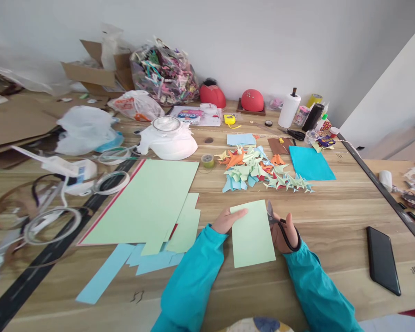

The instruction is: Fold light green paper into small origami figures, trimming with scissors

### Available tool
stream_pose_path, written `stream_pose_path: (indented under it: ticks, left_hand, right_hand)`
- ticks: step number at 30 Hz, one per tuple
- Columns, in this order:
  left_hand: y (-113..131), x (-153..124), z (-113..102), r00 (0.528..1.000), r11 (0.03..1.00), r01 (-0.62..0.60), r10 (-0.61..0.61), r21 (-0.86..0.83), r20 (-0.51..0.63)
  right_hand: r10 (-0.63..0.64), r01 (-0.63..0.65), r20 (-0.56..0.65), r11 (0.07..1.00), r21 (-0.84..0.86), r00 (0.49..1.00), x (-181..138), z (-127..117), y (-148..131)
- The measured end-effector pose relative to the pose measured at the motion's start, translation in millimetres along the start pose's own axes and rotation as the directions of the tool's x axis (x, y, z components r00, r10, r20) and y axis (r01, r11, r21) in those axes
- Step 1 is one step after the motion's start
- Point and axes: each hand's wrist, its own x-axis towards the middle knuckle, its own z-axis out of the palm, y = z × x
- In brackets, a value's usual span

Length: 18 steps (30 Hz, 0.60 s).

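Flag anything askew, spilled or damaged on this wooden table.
Nothing looks damaged or spilled. The left hand holds a pale green rectangular paper sheet and the right hand black-handled scissors at its edge. Only loose pale blue paper strips lie skewed, partly under pale green paper offcuts.

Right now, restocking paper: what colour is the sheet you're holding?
Pale green sheet, clearest in the head view.

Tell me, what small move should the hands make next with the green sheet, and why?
Probably ease the scissors onto the right edge of the green sheet and begin a snip. The left hand steadies the sheet near its top left corner; the right hand holds the scissors with blades beside the top right edge.
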Motion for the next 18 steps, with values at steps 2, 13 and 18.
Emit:
stream_pose_path:
  ticks: [2,13,18]
  left_hand:
    - [0.0,1.1,-2.0,1.0,1.0,-0.004,0.004,0.005,-0.015]
    - [-1.0,3.6,-7.8,0.998,0.997,0.033,-0.037,0.075,0.06]
    - [-3.2,6.2,-9.1,0.986,0.99,0.075,-0.092,0.12,0.137]
  right_hand:
    - [-0.011,0.011,-0.001,1.0,0.01,1.0,0.1,-1.5,-1.1]
    - [-0.014,0.014,0.061,1.0,0.0,0.998,-0.1,0.1,0.1]
    - [-0.019,0.02,0.061,1.0,-0.005,0.998,0.9,2.1,-0.4]
